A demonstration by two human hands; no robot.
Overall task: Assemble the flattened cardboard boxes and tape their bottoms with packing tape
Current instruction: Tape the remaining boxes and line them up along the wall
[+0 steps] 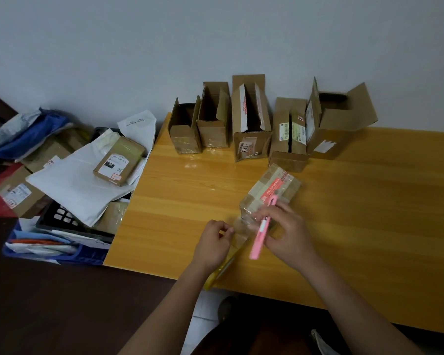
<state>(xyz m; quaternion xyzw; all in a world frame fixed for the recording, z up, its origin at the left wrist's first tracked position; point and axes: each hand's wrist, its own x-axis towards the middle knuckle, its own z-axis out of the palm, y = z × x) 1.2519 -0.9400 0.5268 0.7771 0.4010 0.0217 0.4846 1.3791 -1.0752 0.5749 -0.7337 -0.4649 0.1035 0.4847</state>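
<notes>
A small cardboard box (pixel 269 193), wrapped in glossy clear tape and bearing a red label, is seen lying near the middle of the yellow wooden worktop (pixel 369 201). A pink utility knife (pixel 262 233) is gripped in the right hand (pixel 285 234), its tip resting against the box's near end. A strip of clear packing tape (pixel 239 233) is pinched between the thumb and fingers of the left hand (pixel 213 242) and is stretched towards the box. A yellowish tape roll (pixel 222 270) is partly hidden under the left wrist (its outline is hard to make out). Five opened boxes (pixel 251 124) are lined up along the wall. Left of the worktop, parcels and white mailer bags (pixel 80 185) are piled over a blue crate (pixel 49 254).
</notes>
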